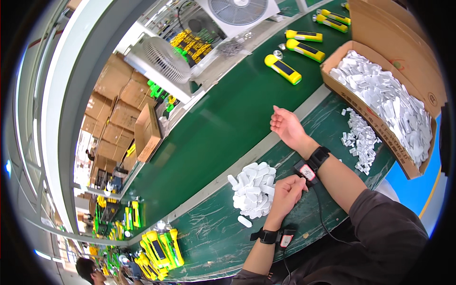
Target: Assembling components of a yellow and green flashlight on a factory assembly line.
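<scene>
Green bench (209, 237) is carrying a loose pile (254, 189) of white parts at lower centre, where the left hand (285, 192), curled, is touching it while the right hand (286, 126) is lying half open, empty; a nudge might scatter parts.

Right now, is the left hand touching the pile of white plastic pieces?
Touching. The head view shows the left hand closed against the right edge of the pile of white plastic pieces, no gap visible between them.
</scene>
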A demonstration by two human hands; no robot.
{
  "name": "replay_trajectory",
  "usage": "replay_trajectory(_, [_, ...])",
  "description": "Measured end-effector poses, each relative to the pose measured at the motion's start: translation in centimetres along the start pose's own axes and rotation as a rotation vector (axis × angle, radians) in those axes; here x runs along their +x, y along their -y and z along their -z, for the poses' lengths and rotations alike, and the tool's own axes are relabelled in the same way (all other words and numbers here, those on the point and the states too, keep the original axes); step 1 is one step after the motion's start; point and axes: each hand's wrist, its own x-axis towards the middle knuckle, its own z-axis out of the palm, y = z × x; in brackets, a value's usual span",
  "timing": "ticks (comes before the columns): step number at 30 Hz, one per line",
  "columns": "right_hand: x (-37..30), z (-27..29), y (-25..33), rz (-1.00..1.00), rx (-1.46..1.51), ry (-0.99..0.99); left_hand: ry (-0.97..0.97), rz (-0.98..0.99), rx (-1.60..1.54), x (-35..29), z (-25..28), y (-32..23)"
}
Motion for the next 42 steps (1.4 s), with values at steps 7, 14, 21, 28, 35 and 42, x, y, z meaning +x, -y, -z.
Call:
replay_trajectory(7, [0.0,-0.2,0.2,0.05,-0.088,0.008,-0.038,-0.104,0.087,0.2,-0.1,0.6])
replay_trajectory(14, [0.2,-0.4,-0.1,0.051,-0.12,-0.001,0.009,-0.244,0.219,-0.5,-0.6,-0.2])
replay_trajectory(21, [0.6,0.2,-0.6,0.05,-0.141,0.014,0.008,-0.227,0.05,-0.6,-0.1,0.2])
replay_trajectory(28, [0.8,0.4,-0.1,0.011,-0.162,0.046,0.056,-0.306,-0.094,0.1,0.1,0.4])
replay_trajectory(35, [0.5,0.3,-0.1,0.019,-0.177,0.054,0.038,-0.302,-0.048,0.0,0.1,0.5])
replay_trajectory(42, [0.5,0.3,0.1,0.024,-0.19,0.046,0.036,-0.305,-0.046,0.1,0.0,0.6])
